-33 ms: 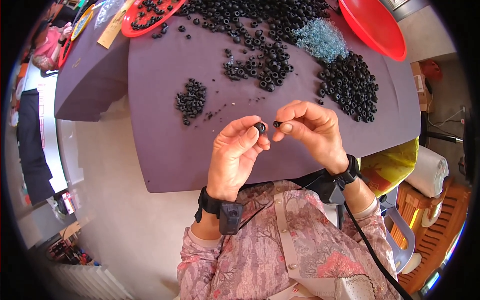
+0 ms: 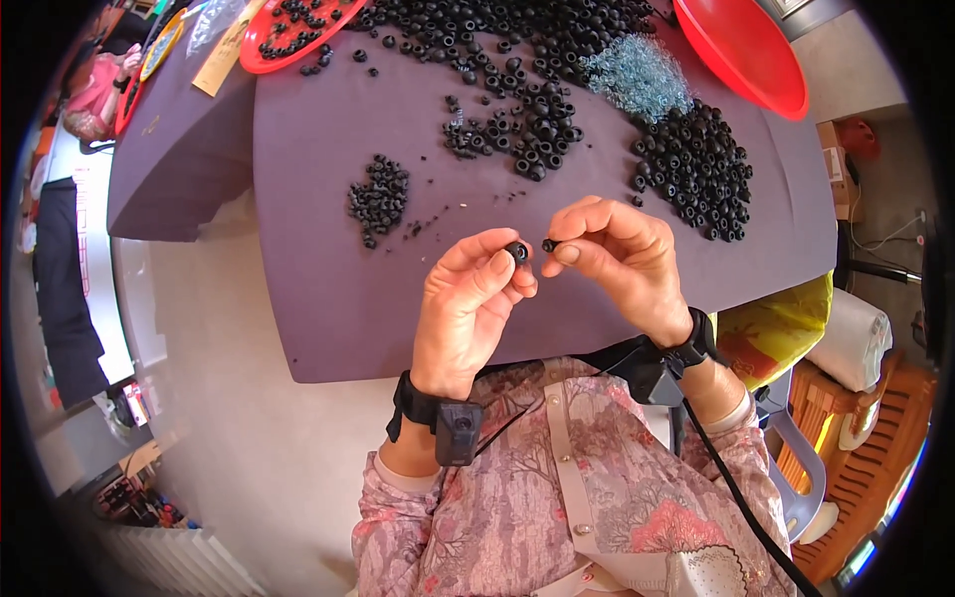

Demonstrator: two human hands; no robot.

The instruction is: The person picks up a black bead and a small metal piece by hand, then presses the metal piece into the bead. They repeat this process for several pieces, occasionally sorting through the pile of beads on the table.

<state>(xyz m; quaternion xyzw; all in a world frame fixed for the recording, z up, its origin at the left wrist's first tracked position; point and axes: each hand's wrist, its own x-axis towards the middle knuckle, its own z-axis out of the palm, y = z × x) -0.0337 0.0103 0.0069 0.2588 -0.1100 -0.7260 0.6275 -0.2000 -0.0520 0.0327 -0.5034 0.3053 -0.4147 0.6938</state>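
Observation:
In front of my chest, above the near part of the cloth, my left hand (image 2: 464, 298) pinches a round, hollow black bead-like shell (image 2: 516, 253) between thumb and fingers, its opening turned toward the right. My right hand (image 2: 622, 261), just beside it, grips a smaller black plug-like piece (image 2: 549, 245) between thumb and forefinger. A narrow gap separates the two pieces. Beyond my left hand lies a small pile of little black plugs (image 2: 378, 194). A larger heap of hollow black shells (image 2: 693, 174) sits beyond my right hand, touching a tangle of bluish coiled wire pieces (image 2: 637, 78).
A purple-grey cloth (image 2: 328, 308) covers the table. More black parts (image 2: 517, 40) spread across its far side. A red tray (image 2: 261, 62) with black pieces stands far left, a red basin (image 2: 741, 55) far right. A yellow bag (image 2: 776, 333) hangs by the right edge.

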